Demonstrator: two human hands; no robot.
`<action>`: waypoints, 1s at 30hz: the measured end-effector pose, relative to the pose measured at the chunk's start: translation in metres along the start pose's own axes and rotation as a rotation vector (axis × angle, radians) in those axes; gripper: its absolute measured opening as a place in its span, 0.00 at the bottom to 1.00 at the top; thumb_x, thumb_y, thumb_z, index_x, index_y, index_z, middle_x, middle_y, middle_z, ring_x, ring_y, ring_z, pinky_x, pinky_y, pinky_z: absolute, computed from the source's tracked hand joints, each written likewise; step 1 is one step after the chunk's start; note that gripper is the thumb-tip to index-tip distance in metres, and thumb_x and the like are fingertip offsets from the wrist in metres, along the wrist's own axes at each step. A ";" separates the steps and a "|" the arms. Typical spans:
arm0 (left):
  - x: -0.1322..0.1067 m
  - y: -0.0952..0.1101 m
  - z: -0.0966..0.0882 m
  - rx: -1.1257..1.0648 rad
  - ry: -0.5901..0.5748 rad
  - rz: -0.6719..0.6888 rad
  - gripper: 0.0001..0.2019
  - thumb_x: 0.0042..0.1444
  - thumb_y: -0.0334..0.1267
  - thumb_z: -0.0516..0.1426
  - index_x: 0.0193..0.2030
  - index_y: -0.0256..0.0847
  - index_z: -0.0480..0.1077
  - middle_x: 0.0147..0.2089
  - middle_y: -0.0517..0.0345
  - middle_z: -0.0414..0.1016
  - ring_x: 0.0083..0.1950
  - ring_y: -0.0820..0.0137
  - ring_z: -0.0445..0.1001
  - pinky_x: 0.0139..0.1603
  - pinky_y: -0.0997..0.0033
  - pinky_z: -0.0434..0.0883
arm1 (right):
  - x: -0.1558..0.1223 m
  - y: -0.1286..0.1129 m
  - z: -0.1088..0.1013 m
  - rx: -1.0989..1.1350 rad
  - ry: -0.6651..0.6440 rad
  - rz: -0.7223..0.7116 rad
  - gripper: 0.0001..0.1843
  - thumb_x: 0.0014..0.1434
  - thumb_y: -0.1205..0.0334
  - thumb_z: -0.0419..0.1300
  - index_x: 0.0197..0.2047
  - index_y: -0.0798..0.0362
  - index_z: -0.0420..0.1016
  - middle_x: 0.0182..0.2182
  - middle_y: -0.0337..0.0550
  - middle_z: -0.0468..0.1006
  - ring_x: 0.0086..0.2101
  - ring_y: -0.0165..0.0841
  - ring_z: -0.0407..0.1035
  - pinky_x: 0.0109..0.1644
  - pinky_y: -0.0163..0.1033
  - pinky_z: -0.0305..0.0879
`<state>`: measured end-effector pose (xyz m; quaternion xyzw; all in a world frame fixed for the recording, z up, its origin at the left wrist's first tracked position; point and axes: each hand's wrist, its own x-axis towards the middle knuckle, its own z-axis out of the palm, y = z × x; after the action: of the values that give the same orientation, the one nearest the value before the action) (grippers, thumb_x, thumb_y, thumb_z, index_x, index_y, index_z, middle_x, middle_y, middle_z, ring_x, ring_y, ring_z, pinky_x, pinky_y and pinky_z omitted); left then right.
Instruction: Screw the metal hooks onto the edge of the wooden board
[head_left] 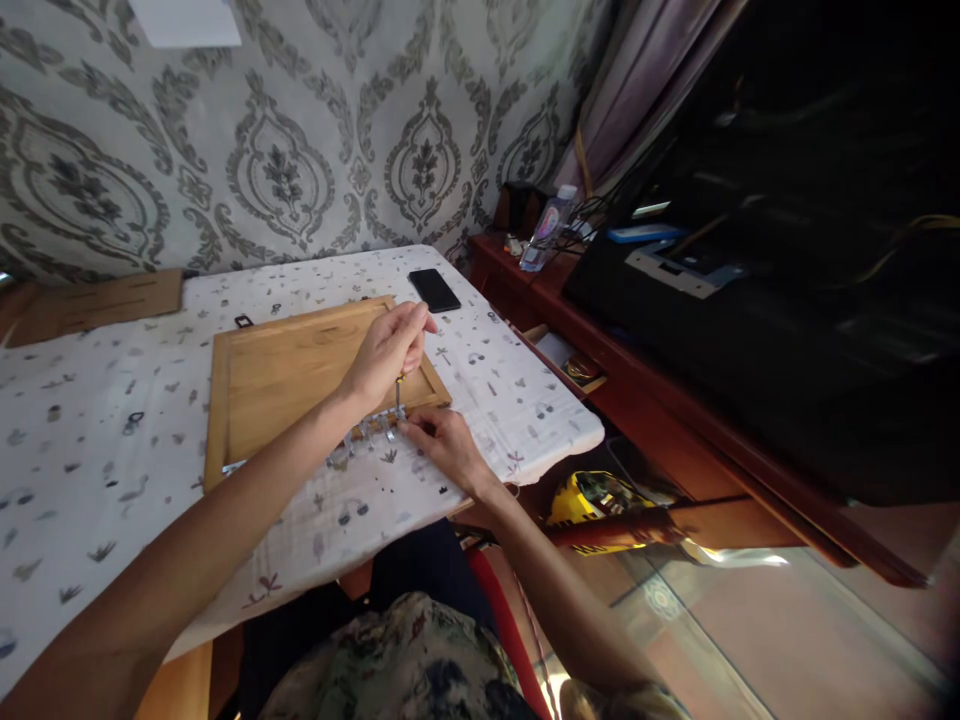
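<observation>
A wooden framed panel (300, 370) lies flat on a table covered with a patterned white cloth (97, 440). My left hand (388, 350) is closed round the handle of a screwdriver (399, 390) that stands upright at the panel's near right corner. Its tip meets a metal hinge strip (367, 432) lying along the panel's near edge. My right hand (442, 442) rests just beside the tip, its fingers pinched on the end of the hinge strip.
A black phone (434, 290) lies on the cloth beyond the panel. A second wooden board (97, 300) sits at the far left. A red-brown desk (585, 330) with a plastic bottle (549, 228) and dark equipment stands to the right. A yellow object (592, 500) lies below the table edge.
</observation>
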<state>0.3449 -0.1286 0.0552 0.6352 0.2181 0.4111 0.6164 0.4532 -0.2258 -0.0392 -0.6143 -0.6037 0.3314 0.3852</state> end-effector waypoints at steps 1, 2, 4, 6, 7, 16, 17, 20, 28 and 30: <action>-0.001 -0.001 0.001 0.020 0.058 0.029 0.19 0.68 0.55 0.59 0.33 0.42 0.67 0.20 0.68 0.60 0.20 0.78 0.57 0.23 0.77 0.58 | 0.000 0.000 0.000 0.000 -0.001 0.000 0.19 0.66 0.53 0.60 0.25 0.51 0.67 0.22 0.35 0.68 0.26 0.29 0.59 0.34 0.36 0.54; -0.002 -0.002 0.002 0.034 0.114 0.055 0.18 0.69 0.52 0.59 0.34 0.42 0.67 0.22 0.66 0.63 0.22 0.77 0.61 0.25 0.77 0.61 | 0.000 0.000 0.001 -0.001 0.000 0.001 0.19 0.66 0.53 0.60 0.26 0.51 0.67 0.23 0.35 0.68 0.26 0.29 0.60 0.34 0.36 0.54; -0.004 -0.003 0.005 0.032 0.196 0.077 0.15 0.71 0.47 0.58 0.34 0.42 0.66 0.25 0.66 0.64 0.25 0.77 0.62 0.27 0.77 0.63 | 0.001 0.001 0.002 -0.003 0.006 0.005 0.19 0.65 0.52 0.60 0.26 0.51 0.67 0.23 0.35 0.68 0.27 0.29 0.60 0.34 0.36 0.54; -0.005 -0.003 0.008 0.009 0.228 0.058 0.16 0.71 0.47 0.58 0.34 0.43 0.64 0.24 0.68 0.59 0.23 0.78 0.59 0.25 0.77 0.60 | 0.002 0.002 0.002 -0.005 0.013 0.010 0.19 0.65 0.51 0.60 0.26 0.51 0.68 0.23 0.36 0.70 0.27 0.29 0.61 0.35 0.36 0.55; -0.005 -0.003 0.009 -0.002 0.233 0.042 0.17 0.71 0.49 0.59 0.33 0.43 0.63 0.24 0.69 0.55 0.22 0.78 0.56 0.23 0.77 0.58 | 0.002 0.003 0.003 -0.006 0.017 0.012 0.19 0.65 0.51 0.61 0.26 0.52 0.68 0.24 0.36 0.70 0.27 0.29 0.62 0.35 0.36 0.55; 0.002 0.001 0.007 -0.023 0.069 0.004 0.28 0.61 0.68 0.59 0.29 0.44 0.64 0.16 0.74 0.44 0.16 0.79 0.43 0.17 0.74 0.44 | 0.002 0.004 0.002 0.013 0.005 0.007 0.21 0.65 0.47 0.60 0.25 0.51 0.67 0.23 0.35 0.68 0.26 0.29 0.59 0.33 0.37 0.54; 0.002 0.001 0.005 -0.025 0.014 -0.005 0.28 0.60 0.69 0.59 0.29 0.44 0.65 0.15 0.74 0.44 0.16 0.79 0.42 0.17 0.73 0.43 | 0.002 0.003 0.002 0.016 0.004 0.008 0.22 0.65 0.46 0.60 0.25 0.51 0.67 0.23 0.35 0.68 0.26 0.29 0.58 0.33 0.37 0.54; 0.002 0.001 0.001 -0.027 -0.093 -0.026 0.28 0.58 0.70 0.60 0.30 0.44 0.66 0.15 0.74 0.46 0.16 0.79 0.42 0.18 0.73 0.43 | 0.001 0.003 0.003 0.025 0.002 0.014 0.23 0.65 0.43 0.59 0.26 0.51 0.67 0.23 0.36 0.68 0.26 0.29 0.59 0.33 0.37 0.54; -0.006 -0.006 0.005 0.025 0.178 0.140 0.22 0.63 0.59 0.62 0.32 0.44 0.65 0.21 0.68 0.56 0.22 0.77 0.56 0.23 0.75 0.56 | 0.003 0.002 0.003 0.034 0.007 0.027 0.23 0.65 0.43 0.60 0.26 0.51 0.68 0.22 0.35 0.67 0.26 0.29 0.59 0.33 0.37 0.54; -0.007 -0.007 0.007 -0.019 0.164 0.125 0.22 0.62 0.60 0.62 0.32 0.44 0.65 0.21 0.70 0.52 0.21 0.78 0.52 0.21 0.75 0.51 | 0.003 0.003 0.003 0.036 0.012 0.026 0.22 0.65 0.44 0.60 0.26 0.51 0.68 0.23 0.36 0.67 0.27 0.29 0.59 0.33 0.37 0.54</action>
<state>0.3483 -0.1369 0.0471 0.6061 0.2239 0.5013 0.5755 0.4522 -0.2223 -0.0428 -0.6172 -0.5872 0.3436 0.3953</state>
